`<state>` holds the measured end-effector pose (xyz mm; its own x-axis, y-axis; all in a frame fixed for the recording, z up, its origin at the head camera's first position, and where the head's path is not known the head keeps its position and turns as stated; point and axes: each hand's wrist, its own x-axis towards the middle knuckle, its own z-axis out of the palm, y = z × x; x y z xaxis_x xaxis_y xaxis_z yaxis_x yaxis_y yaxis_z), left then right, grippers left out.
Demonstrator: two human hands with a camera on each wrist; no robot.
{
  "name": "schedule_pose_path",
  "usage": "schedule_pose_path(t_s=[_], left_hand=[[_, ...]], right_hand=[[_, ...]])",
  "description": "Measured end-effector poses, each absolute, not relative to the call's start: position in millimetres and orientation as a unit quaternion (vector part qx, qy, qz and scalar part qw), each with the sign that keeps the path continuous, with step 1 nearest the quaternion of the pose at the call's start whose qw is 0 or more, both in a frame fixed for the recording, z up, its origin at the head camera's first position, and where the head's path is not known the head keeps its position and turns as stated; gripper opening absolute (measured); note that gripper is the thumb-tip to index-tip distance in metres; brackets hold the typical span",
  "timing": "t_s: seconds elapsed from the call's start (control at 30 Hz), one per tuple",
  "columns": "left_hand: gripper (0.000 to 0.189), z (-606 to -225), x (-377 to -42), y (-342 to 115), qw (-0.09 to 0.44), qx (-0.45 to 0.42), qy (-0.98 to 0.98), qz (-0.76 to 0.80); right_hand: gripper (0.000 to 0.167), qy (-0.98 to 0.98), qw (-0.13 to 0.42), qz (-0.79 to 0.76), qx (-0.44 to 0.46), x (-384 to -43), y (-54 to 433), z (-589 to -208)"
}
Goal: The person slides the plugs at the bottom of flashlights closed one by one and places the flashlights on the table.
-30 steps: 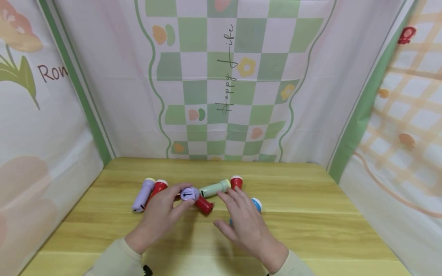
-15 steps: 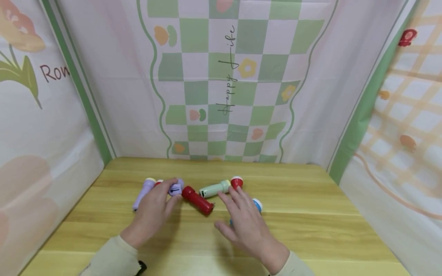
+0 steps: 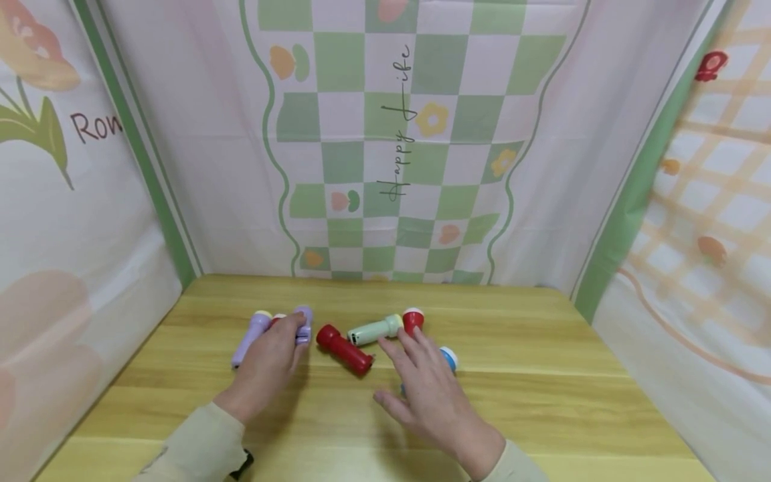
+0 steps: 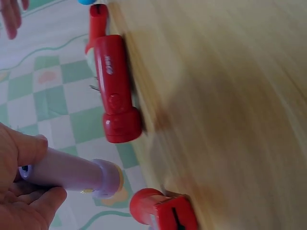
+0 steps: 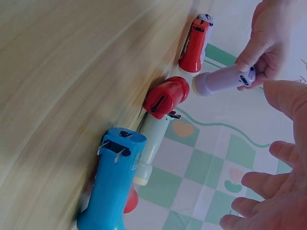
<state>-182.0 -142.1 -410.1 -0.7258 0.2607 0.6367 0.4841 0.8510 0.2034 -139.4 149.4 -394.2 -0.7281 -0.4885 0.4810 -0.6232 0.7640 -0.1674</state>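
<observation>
My left hand pinches a purple flashlight by its tail end between thumb and fingers. That flashlight is held above the table, with its lens end pointing away from the hand. A red flashlight and a second purple flashlight lie beside each other at the left, partly behind that hand. My right hand has its fingers spread and holds nothing. It hovers near a blue flashlight, which it mostly hides in the head view. Between the hands lies a dark red flashlight.
Behind the dark red flashlight lies a pale green flashlight. Another red flashlight is at its lens end, partly covered by my right fingers. Printed cloth hangs around the wooden table at the back and sides.
My left hand has moved left with the purple flashlight, away from above the dark red flashlight, which now shows in full. The purple flashlight has turned somewhat. My right hand has barely moved.
</observation>
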Motion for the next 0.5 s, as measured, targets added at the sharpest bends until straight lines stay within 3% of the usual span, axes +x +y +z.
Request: schedule_pose_path(t_s=[0.27,0.5], left_hand=[[0.026,-422,-188,-145,0.251,-0.192,-0.93,-0.188],[0.025,-427,-188,-144,0.221,-0.195,-0.94,-0.175]], right_hand=[[0.076,-0.919,0.198,0.165,0.298,-139,149,-395],[0.076,-0.921,0.195,0.161,0.296,-138,149,-395]])
